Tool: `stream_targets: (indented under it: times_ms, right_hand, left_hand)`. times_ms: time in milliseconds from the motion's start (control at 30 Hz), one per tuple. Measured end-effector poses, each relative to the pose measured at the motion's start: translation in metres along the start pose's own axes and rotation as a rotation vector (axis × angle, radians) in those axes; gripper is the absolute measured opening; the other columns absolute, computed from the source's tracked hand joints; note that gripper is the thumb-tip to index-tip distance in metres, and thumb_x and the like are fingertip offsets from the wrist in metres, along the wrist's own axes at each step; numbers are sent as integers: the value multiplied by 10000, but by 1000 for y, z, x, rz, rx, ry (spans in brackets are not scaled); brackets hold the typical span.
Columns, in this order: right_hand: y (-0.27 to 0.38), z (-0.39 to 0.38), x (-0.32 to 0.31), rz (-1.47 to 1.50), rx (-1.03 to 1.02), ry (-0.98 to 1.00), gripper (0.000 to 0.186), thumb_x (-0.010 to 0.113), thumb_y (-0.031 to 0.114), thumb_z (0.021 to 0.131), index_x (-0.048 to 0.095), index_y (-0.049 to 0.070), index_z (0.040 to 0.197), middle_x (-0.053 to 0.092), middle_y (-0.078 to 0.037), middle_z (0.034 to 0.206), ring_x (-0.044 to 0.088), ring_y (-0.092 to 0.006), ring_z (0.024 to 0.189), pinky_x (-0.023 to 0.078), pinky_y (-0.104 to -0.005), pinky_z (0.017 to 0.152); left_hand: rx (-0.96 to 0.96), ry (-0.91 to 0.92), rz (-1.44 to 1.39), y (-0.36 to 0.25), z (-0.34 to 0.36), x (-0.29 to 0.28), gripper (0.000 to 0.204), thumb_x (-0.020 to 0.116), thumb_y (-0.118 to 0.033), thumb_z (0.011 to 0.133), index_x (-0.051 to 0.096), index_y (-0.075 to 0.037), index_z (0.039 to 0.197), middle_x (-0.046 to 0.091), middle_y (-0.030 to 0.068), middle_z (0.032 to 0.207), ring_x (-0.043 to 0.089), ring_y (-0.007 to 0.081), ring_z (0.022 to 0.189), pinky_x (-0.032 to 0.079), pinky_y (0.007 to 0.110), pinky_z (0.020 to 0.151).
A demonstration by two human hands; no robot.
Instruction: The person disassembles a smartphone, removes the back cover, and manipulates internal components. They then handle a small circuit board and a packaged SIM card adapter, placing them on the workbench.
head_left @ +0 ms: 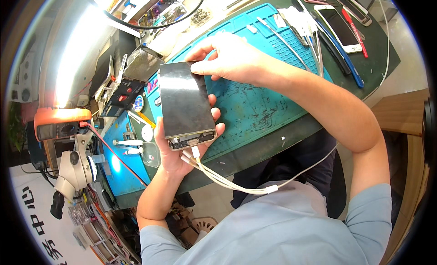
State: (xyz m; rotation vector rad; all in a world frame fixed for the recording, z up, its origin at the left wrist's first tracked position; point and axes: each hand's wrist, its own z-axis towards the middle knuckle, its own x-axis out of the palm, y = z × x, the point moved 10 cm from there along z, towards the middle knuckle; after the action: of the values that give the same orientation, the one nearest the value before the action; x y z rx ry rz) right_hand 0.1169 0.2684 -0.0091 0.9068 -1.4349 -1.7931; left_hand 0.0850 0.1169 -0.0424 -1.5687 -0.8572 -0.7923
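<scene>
A smartphone (187,103) with a dark screen rests in my left hand (172,151), whose fingers wrap round its sides from beneath. At its near end the screen stops short, and the bare inner parts (193,140) show. A white charging cable (218,177) has one plug at that end, with other plug ends hanging beside it. Over the phone's far right corner, my right hand (223,60) has its thumb on the glass and its forefinger bent by the far edge. Whether these fingers pinch the screen's edge I cannot make out. Both hands are above the blue repair mat.
The blue silicone mat (255,112) covers much of the dark green table. At the far right lie a white phone (337,28), a red pen (355,30), tweezers and other slim tools. An orange multimeter (63,124) and a microscope (78,169) stand at the left.
</scene>
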Motion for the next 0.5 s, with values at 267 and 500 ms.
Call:
stream_targets:
  times_ms: [267,500]
  right_hand:
    - [4,1,0,62,-21,0,315,691,201,884,698,27,1146,710,-60,1018,634,-119,848,537,-281,712]
    - [4,0,1,73,17,12,308,680,222,893,704,36,1138,702,-50,1000,621,-109,845,531,-276,719]
  left_hand:
    - [-10,12,100,-1,1,2,884,624,-542,908,218,-83,1545,340,178,1511,476,286,1298,434,481,1094]
    - [-24,-12,158,-1,0,0,936,636,-578,889,204,-70,1546,342,172,1516,475,281,1305,425,475,1107]
